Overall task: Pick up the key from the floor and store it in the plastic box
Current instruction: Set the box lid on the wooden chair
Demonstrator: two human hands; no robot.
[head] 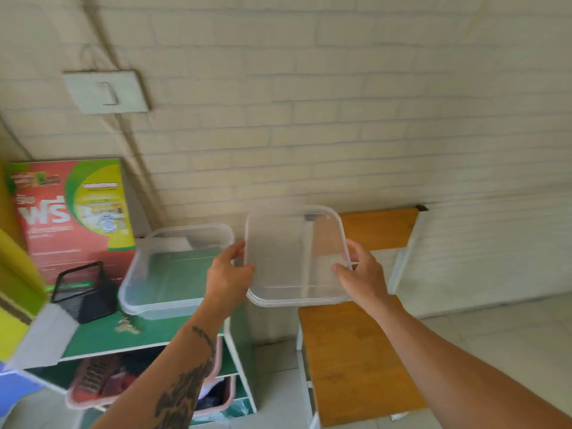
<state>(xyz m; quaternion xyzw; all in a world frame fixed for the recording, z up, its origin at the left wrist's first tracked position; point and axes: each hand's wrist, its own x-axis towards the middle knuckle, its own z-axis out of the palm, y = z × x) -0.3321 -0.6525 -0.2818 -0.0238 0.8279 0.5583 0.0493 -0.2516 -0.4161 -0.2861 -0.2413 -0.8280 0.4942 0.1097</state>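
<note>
Nearest us, two bare forearms reach forward, the left one tattooed. Our left hand (227, 272) pinches the left edge of a clear plastic lid (297, 257), thumb on the near face, fingers behind; our right hand (360, 274) clasps its right edge in the same way, so each grip is closed on the lid, which is held tilted in the air above the gap between the two pieces of furniture. Below the right arm, an orange wooden bench (356, 360) with a white frame. Below the left arm, a green-topped shelf unit (145, 334) holding pink baskets (93, 385) of blurred contents. On that green top lies a small pale bunch, apparently the key (126, 326), too blurred to confirm; it lies well left of and below both hands, touched by neither. Just behind it, the plastic box (173, 270), clear, uncovered, beside a black mesh basket (82, 292). Farther back, a red-and-green carton (71, 218), then the painted brick wall (340, 119) bearing a switch plate (106, 91).
</note>
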